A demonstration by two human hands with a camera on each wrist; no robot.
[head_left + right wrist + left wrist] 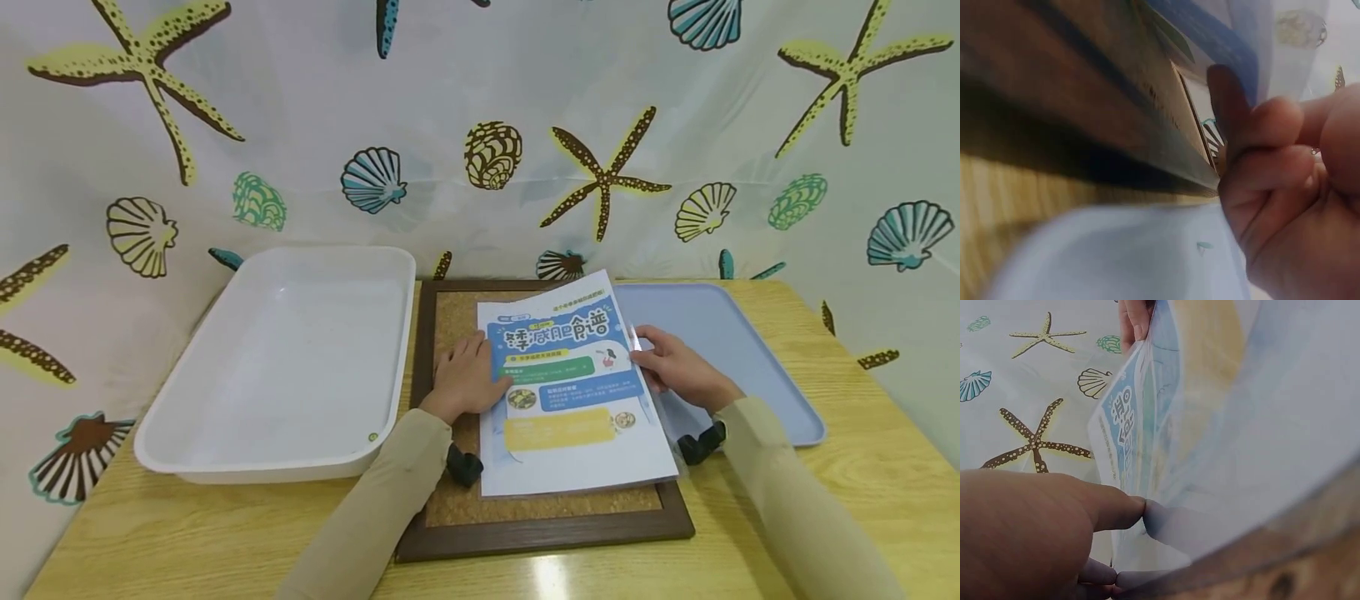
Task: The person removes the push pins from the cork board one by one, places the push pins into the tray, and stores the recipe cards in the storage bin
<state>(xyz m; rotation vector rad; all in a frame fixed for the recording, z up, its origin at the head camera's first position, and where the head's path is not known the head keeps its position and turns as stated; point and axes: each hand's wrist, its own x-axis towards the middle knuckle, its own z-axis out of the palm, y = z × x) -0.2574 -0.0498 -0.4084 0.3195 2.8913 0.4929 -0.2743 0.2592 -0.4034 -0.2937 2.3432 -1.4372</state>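
Note:
A printed sheet (577,462) with blue, green and yellow panels and a glossy clear cover lies over a brown-framed cork board (551,537). Its right side is raised and the sheet bends, as the left wrist view also shows. My left hand (468,377) rests at the sheet's left edge, thumb over the print. Close up, that thumb (1116,506) touches the shiny surface, which mirrors it. With curled fingers, my right hand (678,367) pinches the sheet's right edge above the board's right side. The right wrist view shows these fingers (1272,175) beside the blue print.
To the left stands a deep white tray (285,358). A shallow pale blue tray (757,375) lies at the right, partly under my right hand in the head view. Behind the wooden table (885,467) hangs a curtain (450,75) with shells and starfish.

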